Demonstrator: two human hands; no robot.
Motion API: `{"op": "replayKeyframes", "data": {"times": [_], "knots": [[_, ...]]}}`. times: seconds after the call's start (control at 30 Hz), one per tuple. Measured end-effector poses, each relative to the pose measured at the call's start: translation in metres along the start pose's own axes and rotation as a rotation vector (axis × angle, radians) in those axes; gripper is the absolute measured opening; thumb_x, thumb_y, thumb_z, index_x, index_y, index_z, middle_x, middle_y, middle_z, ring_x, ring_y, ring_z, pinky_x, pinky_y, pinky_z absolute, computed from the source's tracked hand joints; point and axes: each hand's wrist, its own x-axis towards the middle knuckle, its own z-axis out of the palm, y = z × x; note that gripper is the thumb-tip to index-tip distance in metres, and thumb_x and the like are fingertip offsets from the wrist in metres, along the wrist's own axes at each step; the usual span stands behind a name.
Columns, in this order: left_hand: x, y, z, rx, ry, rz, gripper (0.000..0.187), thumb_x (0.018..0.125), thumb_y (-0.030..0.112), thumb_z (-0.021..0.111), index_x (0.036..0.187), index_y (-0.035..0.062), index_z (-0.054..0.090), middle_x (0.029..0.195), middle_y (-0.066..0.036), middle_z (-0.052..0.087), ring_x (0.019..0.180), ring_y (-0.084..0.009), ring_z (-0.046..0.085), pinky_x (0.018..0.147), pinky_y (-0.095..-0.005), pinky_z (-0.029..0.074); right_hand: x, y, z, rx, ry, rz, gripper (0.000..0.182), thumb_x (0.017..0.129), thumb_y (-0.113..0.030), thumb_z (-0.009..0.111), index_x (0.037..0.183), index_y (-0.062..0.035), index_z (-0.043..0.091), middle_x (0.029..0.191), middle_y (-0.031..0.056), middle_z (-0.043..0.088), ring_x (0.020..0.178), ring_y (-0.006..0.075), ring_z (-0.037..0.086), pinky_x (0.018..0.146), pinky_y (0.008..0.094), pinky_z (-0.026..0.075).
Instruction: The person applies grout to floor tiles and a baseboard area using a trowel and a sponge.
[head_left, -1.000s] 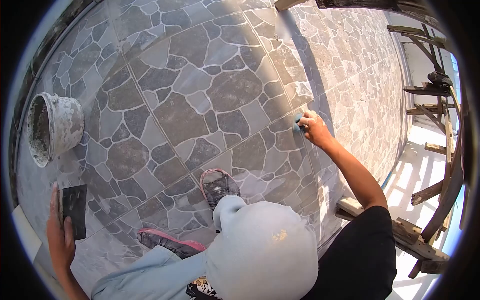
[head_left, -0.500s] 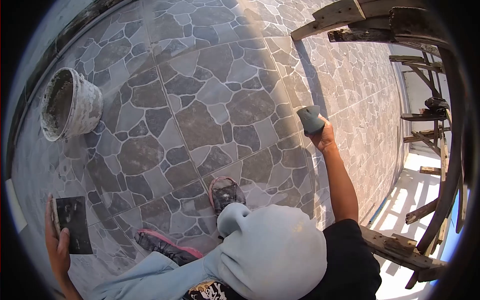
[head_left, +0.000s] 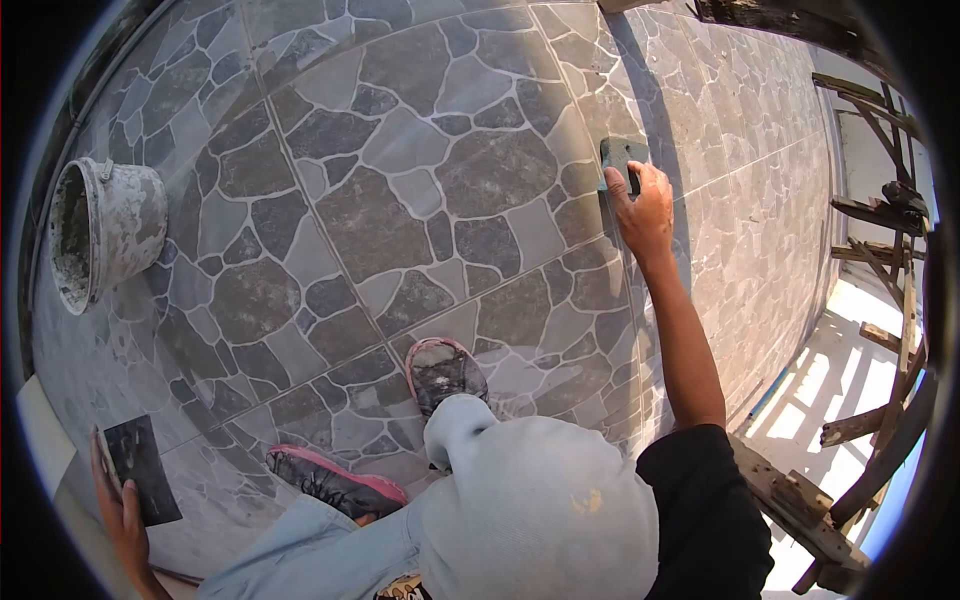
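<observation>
My right hand [head_left: 645, 205] grips a small dark green-grey block [head_left: 624, 160], held against the stone-patterned tiled surface [head_left: 380, 220] near a straight joint line. The thumb and fingers are bent over the block. At the lower left, my left hand [head_left: 122, 510] holds a flat dark rectangular plate [head_left: 146, 468] by its left edge, with the thumb on its face. That plate is apart from the tiles' joint lines and far from the block.
A mortar-smeared bucket [head_left: 130, 225] lies to the upper left. Rough wooden beams [head_left: 800, 500] run along the right side. My two dark shoes with pink edges [head_left: 447, 372] are at bottom centre. A shadow band crosses the tiles near the block.
My right hand has moved up with the block, which now lies flatter on the tiles. My left hand and the plate sit slightly lower. The view has shifted a little.
</observation>
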Motion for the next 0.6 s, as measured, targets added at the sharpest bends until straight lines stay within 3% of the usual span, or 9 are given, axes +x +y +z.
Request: {"op": "replayKeyframes", "data": {"times": [0.1, 0.17, 0.2, 0.3, 0.4, 0.47, 0.53, 0.57, 0.6], "knots": [[0.009, 0.01, 0.002, 0.002, -0.01, -0.01, 0.07, 0.089, 0.005, 0.043, 0.156, -0.0033, 0.026, 0.162, -0.018, 0.027, 0.152, -0.0288, 0.021, 0.123, -0.0392, 0.01, 0.007, 0.003, 0.011, -0.136, -0.103, 0.076, 0.043, 0.088, -0.03, 0.072, 0.115, 0.001, 0.058, 0.117, 0.022, 0.06, 0.112, 0.0384, 0.055, 0.098, 0.0469, 0.044], [0.001, 0.004, 0.0, 0.035, 0.015, -0.036, 0.069, 0.089, 0.004, 0.043, 0.156, -0.003, 0.027, 0.162, -0.018, 0.028, 0.152, -0.029, 0.021, 0.123, -0.0394, 0.011, 0.005, 0.009, 0.018, 0.091, -0.093, 0.004, 0.038, 0.083, -0.019, 0.074, 0.112, -0.0012, 0.058, 0.113, 0.0217, 0.06, 0.11, 0.0386, 0.056, 0.097, 0.0476, 0.044], [-0.005, -0.001, -0.003, 0.073, 0.037, -0.057, 0.068, 0.089, 0.003, 0.042, 0.156, -0.0026, 0.027, 0.162, -0.019, 0.028, 0.152, -0.0292, 0.021, 0.123, -0.0396, 0.011, -0.004, 0.012, 0.023, 0.146, -0.005, -0.21, 0.033, 0.076, -0.005, 0.073, 0.107, -0.0016, 0.06, 0.114, 0.0222, 0.062, 0.11, 0.0387, 0.057, 0.097, 0.0464, 0.045], [-0.027, -0.001, -0.01, 0.209, 0.042, -0.175, 0.068, 0.09, 0.002, 0.041, 0.156, -0.0019, 0.027, 0.162, -0.019, 0.029, 0.151, -0.0299, 0.023, 0.123, -0.0397, 0.013, 0.0, 0.009, 0.04, 0.193, 0.044, -0.255, 0.027, 0.074, 0.005, 0.07, 0.099, -0.0016, 0.062, 0.116, 0.023, 0.063, 0.11, 0.0391, 0.059, 0.096, 0.0458, 0.046], [-0.032, -0.019, -0.006, 0.141, 0.087, -0.1, 0.067, 0.09, 0.002, 0.042, 0.156, -0.0015, 0.028, 0.161, -0.019, 0.029, 0.151, -0.0305, 0.024, 0.123, -0.0398, 0.015, 0.094, 0.0, 0.078, 0.313, 0.155, -0.376, 0.023, 0.072, 0.008, 0.067, 0.092, -0.0023, 0.065, 0.109, 0.0198, 0.068, 0.106, 0.0364, 0.064, 0.091, 0.0416, 0.051], [-0.021, -0.014, -0.001, 0.162, 0.054, -0.107, 0.067, 0.09, 0.003, 0.041, 0.155, -0.0029, 0.028, 0.161, -0.019, 0.029, 0.151, -0.0308, 0.024, 0.123, -0.0403, 0.015, 0.188, -0.015, 0.111, 0.344, 0.171, -0.478, 0.027, 0.074, -0.001, 0.07, 0.1, -0.0051, 0.069, 0.109, 0.0177, 0.07, 0.106, 0.0352, 0.065, 0.092, 0.0415, 0.051], [-0.001, -0.008, 0.009, 0.175, 0.024, -0.099, 0.066, 0.09, 0.003, 0.041, 0.155, -0.0044, 0.027, 0.161, -0.019, 0.03, 0.151, -0.0311, 0.025, 0.123, -0.0407, 0.015, 0.262, -0.054, 0.116, 0.192, 0.079, -0.422, 0.034, 0.075, -0.004, 0.065, 0.108, -0.0098, 0.072, 0.112, 0.017, 0.069, 0.105, 0.0362, 0.064, 0.093, 0.04, 0.052], [0.01, -0.009, 0.016, 0.091, 0.014, -0.032, 0.067, 0.09, 0.002, 0.041, 0.155, -0.0041, 0.027, 0.161, -0.019, 0.03, 0.151, -0.0309, 0.025, 0.123, -0.0405, 0.015, 0.317, -0.039, 0.165, -0.07, 0.007, -0.232, 0.029, 0.081, -0.014, 0.057, 0.106, -0.0095, 0.071, 0.1, 0.0191, 0.072, 0.091, 0.0396, 0.07, 0.082, 0.0485, 0.057], [0.022, -0.007, 0.019, 0.015, -0.005, 0.037, 0.067, 0.089, 0.0, 0.04, 0.155, -0.0037, 0.027, 0.161, -0.019, 0.029, 0.15, -0.0306, 0.026, 0.123, -0.0403, 0.015, 0.338, -0.046, 0.165, -0.076, -0.022, -0.216, 0.033, 0.081, -0.014, 0.055, 0.109, -0.0095, 0.07, 0.102, 0.0206, 0.072, 0.093, 0.0398, 0.069, 0.083, 0.0476, 0.057]]}}
